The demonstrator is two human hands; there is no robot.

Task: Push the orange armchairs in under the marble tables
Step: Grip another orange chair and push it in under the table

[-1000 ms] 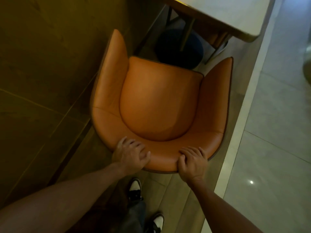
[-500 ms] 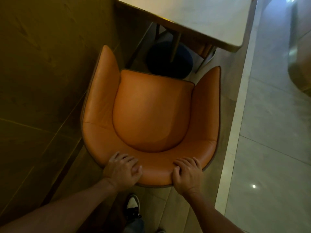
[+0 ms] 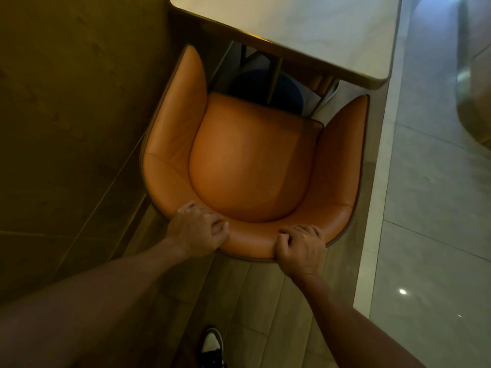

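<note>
An orange leather armchair (image 3: pixel 249 166) fills the middle of the view, seen from above, its open front facing a marble table (image 3: pixel 313 30) at the top. My left hand (image 3: pixel 198 232) grips the top of the backrest on the left. My right hand (image 3: pixel 300 248) grips the same rim on the right. The seat's front edge sits just short of the table's near edge, and the left armrest tip reaches almost to it.
A dark wood-panelled wall (image 3: pixel 66 115) runs close along the chair's left side. Under the table stand dark legs and a round blue base (image 3: pixel 265 88). A pale raised kerb (image 3: pixel 377 181) and shiny tiled floor (image 3: pixel 435 221) lie to the right. My shoe (image 3: pixel 212 346) is below.
The chair has slid forward toward the table, with both hands still holding its backrest. More of the tabletop has come into view and the gap to it has shrunk.
</note>
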